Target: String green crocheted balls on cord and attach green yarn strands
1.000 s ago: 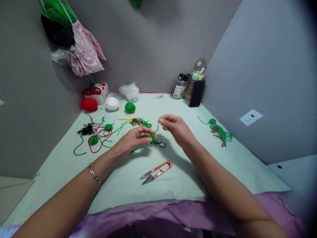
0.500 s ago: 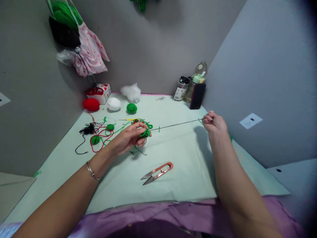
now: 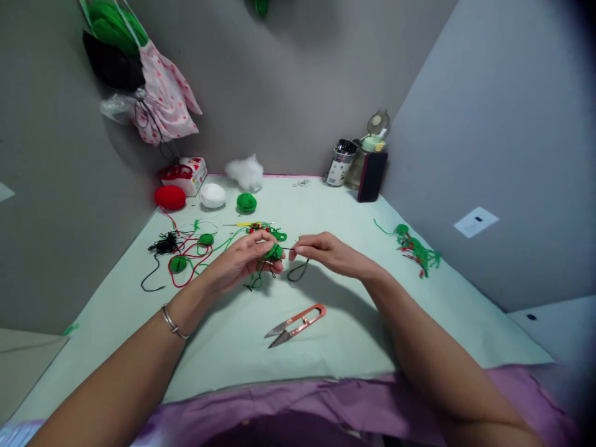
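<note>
My left hand (image 3: 246, 256) is closed on a small green crochet piece (image 3: 274, 252), with dark yarn tails dangling below it. Close on its right, my right hand (image 3: 321, 249) pinches a black yarn strand (image 3: 298, 273) that runs to the green piece and hangs in a loop beneath my fingers. Whether a needle is also in that pinch is too small to tell. Thread snips (image 3: 298, 324) with orange handles lie on the table nearer to me, their blades pointing left.
Red (image 3: 170, 197), white (image 3: 213, 195) and green (image 3: 246, 202) yarn balls sit at the back left, near white stuffing (image 3: 246, 174). A black yarn tangle (image 3: 164, 243) lies left. Green-and-red pieces (image 3: 419, 248) lie right. A phone (image 3: 372, 177) leans by a pen can (image 3: 341, 164).
My right hand has come back leftward from the far right to beside the green piece. The yarn, stretched taut before, now hangs slack in a loop. My left hand has barely moved.
</note>
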Action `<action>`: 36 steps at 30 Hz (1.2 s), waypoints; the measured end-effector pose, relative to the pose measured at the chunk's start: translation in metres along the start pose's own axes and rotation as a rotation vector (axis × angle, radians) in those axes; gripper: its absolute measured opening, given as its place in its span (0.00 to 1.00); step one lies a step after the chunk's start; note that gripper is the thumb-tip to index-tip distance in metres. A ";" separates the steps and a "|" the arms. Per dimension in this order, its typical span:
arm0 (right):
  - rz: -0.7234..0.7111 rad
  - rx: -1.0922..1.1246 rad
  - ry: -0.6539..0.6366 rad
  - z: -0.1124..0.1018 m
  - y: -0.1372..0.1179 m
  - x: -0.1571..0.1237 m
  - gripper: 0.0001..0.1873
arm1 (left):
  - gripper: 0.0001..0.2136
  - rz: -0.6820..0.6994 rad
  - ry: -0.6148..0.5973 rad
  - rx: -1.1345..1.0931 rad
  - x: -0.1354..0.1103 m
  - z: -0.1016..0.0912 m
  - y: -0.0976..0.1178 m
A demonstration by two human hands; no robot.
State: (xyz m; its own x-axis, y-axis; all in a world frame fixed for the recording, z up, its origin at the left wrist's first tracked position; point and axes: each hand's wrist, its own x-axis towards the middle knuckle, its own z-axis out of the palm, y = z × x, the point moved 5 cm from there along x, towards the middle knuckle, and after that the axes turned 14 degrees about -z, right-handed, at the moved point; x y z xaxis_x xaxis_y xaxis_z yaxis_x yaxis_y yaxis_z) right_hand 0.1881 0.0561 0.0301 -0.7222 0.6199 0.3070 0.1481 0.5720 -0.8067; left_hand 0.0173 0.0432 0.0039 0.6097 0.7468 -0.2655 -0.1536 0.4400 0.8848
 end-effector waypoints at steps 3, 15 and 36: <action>-0.030 -0.379 0.197 -0.036 0.010 -0.007 0.16 | 0.11 -0.009 -0.009 0.019 0.001 -0.002 -0.003; 0.262 -0.612 0.660 -0.102 0.057 -0.036 0.14 | 0.12 0.026 -0.037 0.007 -0.003 -0.001 0.006; -0.159 -0.273 0.478 -0.009 -0.028 -0.006 0.05 | 0.11 0.148 0.187 0.029 0.000 -0.016 0.011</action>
State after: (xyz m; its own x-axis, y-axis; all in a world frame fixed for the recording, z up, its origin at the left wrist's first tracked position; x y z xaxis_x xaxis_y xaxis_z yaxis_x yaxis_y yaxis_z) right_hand 0.1942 0.0409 0.0551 -0.3732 0.6528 0.6592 0.2774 0.7565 -0.5922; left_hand 0.0035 0.0557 0.0077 0.4271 0.8827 -0.1961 -0.2063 0.3063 0.9293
